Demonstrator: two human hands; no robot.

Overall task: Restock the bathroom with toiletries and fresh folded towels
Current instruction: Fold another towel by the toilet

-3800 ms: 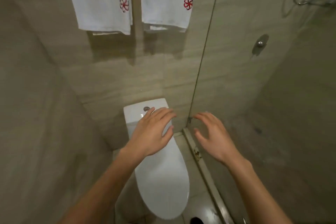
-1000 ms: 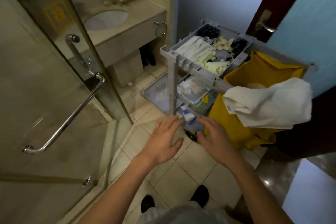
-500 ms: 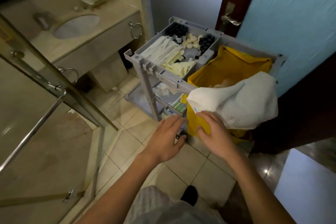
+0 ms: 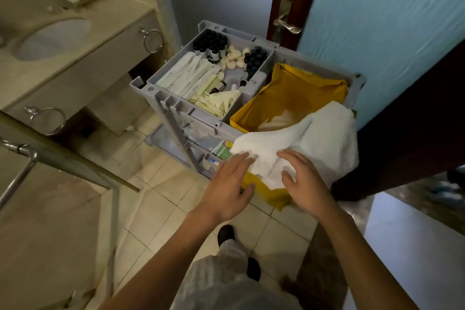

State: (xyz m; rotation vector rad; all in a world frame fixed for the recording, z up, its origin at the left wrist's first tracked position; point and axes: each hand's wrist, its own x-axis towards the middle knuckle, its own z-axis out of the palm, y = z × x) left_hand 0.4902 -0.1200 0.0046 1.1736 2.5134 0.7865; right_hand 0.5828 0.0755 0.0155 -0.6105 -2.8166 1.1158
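Half a second ago both hands were short of the cart point(image 4: 176, 106). Now they have reached the white towel point(image 4: 314, 138), which lies draped over the near rim of the yellow bag point(image 4: 289, 93). The left hand point(image 4: 227, 187) has its fingers straight and spread at the towel's left edge. The right hand point(image 4: 302, 184) arches over the cloth, fingers loosely curved, perhaps touching it but gripping nothing. Toiletries point(image 4: 201, 75) fill the cart's top tray.
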